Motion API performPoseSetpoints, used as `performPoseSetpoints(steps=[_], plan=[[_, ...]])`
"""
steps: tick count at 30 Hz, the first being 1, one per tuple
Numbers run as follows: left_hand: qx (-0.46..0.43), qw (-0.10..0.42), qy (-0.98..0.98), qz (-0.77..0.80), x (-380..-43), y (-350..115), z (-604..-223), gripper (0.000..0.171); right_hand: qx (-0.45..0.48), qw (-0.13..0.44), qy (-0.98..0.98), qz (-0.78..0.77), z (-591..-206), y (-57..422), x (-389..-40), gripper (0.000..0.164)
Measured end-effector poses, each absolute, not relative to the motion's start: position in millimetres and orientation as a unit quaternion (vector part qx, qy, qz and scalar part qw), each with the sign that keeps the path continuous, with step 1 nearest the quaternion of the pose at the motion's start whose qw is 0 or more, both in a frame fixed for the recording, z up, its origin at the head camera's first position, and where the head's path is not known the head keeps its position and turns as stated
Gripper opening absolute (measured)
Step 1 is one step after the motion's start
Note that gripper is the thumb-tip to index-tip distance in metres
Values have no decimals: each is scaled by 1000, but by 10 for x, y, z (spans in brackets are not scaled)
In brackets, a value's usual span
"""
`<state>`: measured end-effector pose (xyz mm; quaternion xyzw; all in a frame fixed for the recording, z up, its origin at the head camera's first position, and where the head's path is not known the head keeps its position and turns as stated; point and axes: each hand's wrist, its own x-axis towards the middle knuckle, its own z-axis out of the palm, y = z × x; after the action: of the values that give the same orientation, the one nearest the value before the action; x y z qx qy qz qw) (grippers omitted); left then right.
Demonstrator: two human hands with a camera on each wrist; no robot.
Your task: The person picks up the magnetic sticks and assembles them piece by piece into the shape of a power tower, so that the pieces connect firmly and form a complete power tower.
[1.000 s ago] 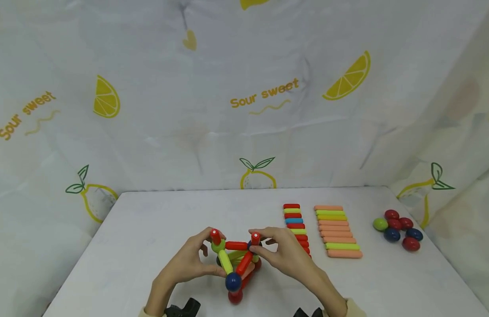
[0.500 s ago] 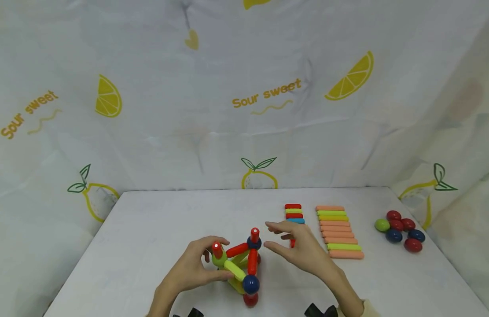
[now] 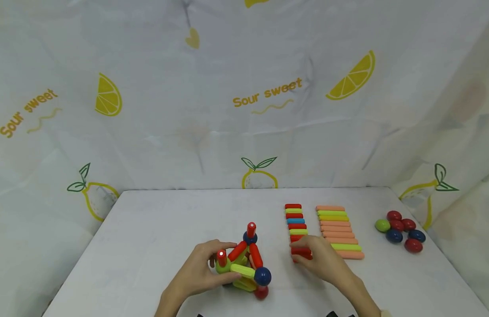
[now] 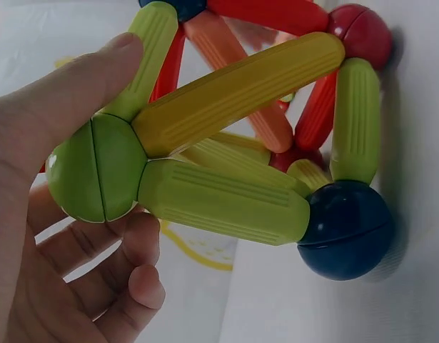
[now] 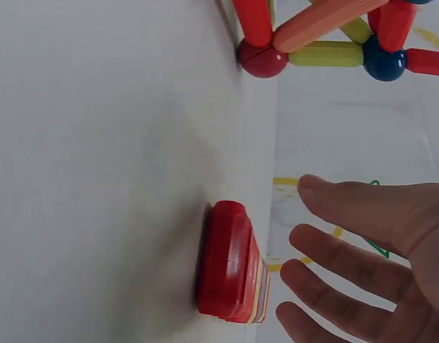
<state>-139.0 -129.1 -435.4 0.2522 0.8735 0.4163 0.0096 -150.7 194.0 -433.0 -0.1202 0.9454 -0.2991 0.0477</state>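
My left hand (image 3: 202,269) grips a frame of magnetic rods and balls near its green ball (image 4: 98,168), the thumb lying along a yellow-green rod (image 4: 151,61). Red rods (image 3: 255,255), a yellow rod (image 4: 240,86) and navy balls (image 3: 262,276) make up other parts of it. Two short red rods stand up from its top, one on the green ball and one on a navy ball (image 3: 250,237). With fingers fairly straight, my right hand (image 3: 325,259) hovers by the near end of a column of short rods (image 3: 297,231); in the right wrist view a gap separates it from the red rod (image 5: 225,261).
Right of the short rods lies a column of longer peach, yellow and green rods (image 3: 336,223). Farther right, several loose red, navy and green balls (image 3: 396,225) sit together on the white table (image 3: 181,215). A lemon-print cloth (image 3: 149,145) hangs behind.
My right hand has let go of the frame's navy-ball corner and moved right and down to the short rods. My left hand has kept its hold while the frame turned.
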Motion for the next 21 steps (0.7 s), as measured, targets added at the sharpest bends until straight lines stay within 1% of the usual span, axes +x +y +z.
performPoseSetpoints(steps=[3, 8, 13, 21], plan=[[247, 12, 874, 418, -1389, -1273, -4354, 54, -100, 75, 954, -271, -4379, 1936, -1488, 25], [240, 15, 876, 417, -1378, -1253, -4342, 56, -78, 89, 964, -239, -4438, 1910, -1481, 25], [237, 22, 874, 423, -1364, -1231, -4335, 57, -76, 77, 969, -220, -4495, 1896, -1488, 26], [229, 29, 876, 424, -1360, -1184, -4343, 57, -83, 61, 972, -212, -4557, 1883, -1433, 22]])
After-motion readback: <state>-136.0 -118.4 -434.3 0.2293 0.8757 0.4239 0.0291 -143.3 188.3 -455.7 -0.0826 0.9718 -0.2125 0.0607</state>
